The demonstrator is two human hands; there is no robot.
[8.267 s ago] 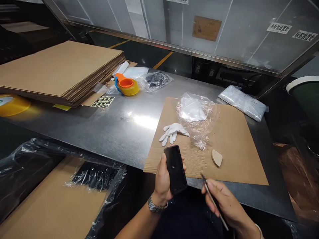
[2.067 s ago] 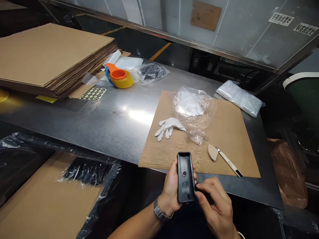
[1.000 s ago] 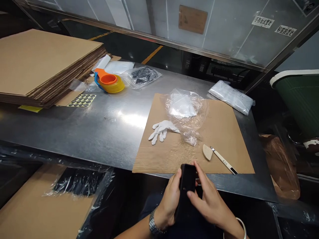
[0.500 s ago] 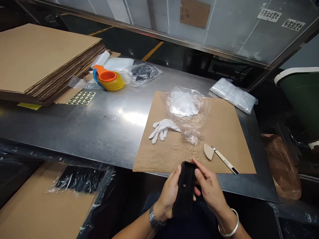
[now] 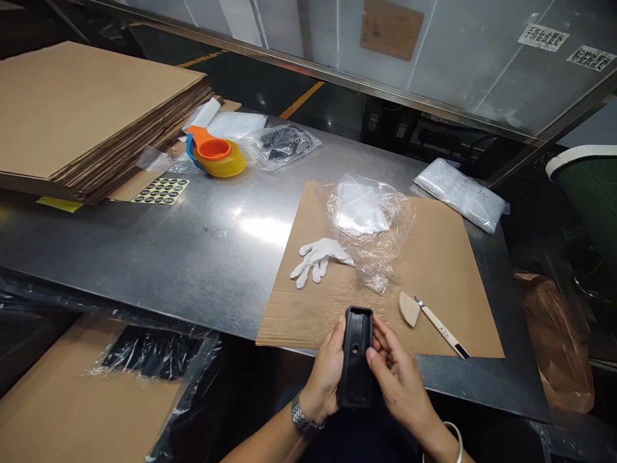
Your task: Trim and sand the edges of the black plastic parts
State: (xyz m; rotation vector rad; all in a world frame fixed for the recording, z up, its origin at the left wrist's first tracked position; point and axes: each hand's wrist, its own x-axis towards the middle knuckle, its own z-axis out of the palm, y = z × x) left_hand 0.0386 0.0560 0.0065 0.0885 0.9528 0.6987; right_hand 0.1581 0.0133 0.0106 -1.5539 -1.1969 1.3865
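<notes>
Between my two hands is a long black tray-like part (image 5: 355, 376), hollow with raised walls and a small round hole in its floor. My left hand (image 5: 325, 370) grips its left side, fingers closed along the wall. My right hand (image 5: 398, 376) holds the right side, thumb on the rim and fingers curled behind. Just beyond, on a cardboard sheet (image 5: 332, 321), lie a white-handled knife (image 5: 443, 329) marked A26 and a beige wedge-shaped pad (image 5: 409, 309). A white glove (image 5: 319, 257) rests there beside a crumpled clear plastic bag (image 5: 364, 209).
A tall stack of cardboard (image 5: 106, 116) covers the metal table's (image 5: 207, 257) left end. Near it sit an orange and yellow tape dispenser (image 5: 219, 154), a round-sticker sheet (image 5: 161, 191) and a bag of black items (image 5: 284, 145). A plastic-wrapped pack (image 5: 461, 193) lies back right. Bagged black parts (image 5: 152, 350) are lower left.
The black part has turned so more of its hollow inside faces me and catches light. My right thumb has slid lower along its edge. The whole view has shifted slightly.
</notes>
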